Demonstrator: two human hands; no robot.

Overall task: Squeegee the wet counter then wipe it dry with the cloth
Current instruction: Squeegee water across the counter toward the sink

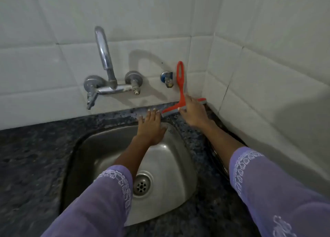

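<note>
The red squeegee (pixel 180 86) stood at the back of the dark speckled counter (pixel 35 147), near the corner of the white tiled wall (pixel 142 13), its looped handle leaning up against the tiles and its grey blade lying along the counter's rear strip. The right hand (pixel 193 111) lay over the head of the squeegee, fingers bent around the blade bar beside the handle's foot. The left hand (pixel 151 124) pressed flat on the counter just left of the blade's end, fingers straight and a little spread, at the far rim of the steel sink (pixel 169 165). Both arms wore purple sleeves (pixel 100 201) with white embroidery. A chrome tap (pixel 107 72) and a small valve (pixel 167 78) stuck out of the wall. No writing could be read anywhere.
</note>
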